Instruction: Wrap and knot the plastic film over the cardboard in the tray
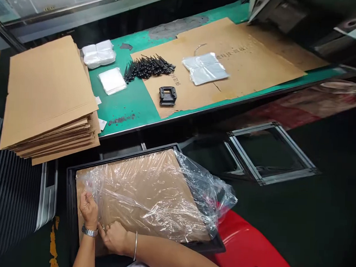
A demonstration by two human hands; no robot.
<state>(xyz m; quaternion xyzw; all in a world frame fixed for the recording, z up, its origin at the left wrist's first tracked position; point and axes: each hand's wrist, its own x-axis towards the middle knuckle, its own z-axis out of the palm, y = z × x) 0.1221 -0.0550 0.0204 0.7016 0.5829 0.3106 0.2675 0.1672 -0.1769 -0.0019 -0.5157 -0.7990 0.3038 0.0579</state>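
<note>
A clear plastic sheet lies crinkled over brown cardboard inside a black tray. Its loose right end hangs over the tray's rim. My left hand, with a metal watch at the wrist, is closed on the bunched left edge of the plastic. Just right of it and lower, my right hand is curled low over the sheet, its fingers pinching the plastic near the left edge. The fingertips of the right hand are partly hidden. A bangle circles the right wrist.
On the green table are stacked cardboard sheets, white packets, a pile of black pins, a black frame-like part and clear bags. A red seat is at lower right, a metal frame beyond it.
</note>
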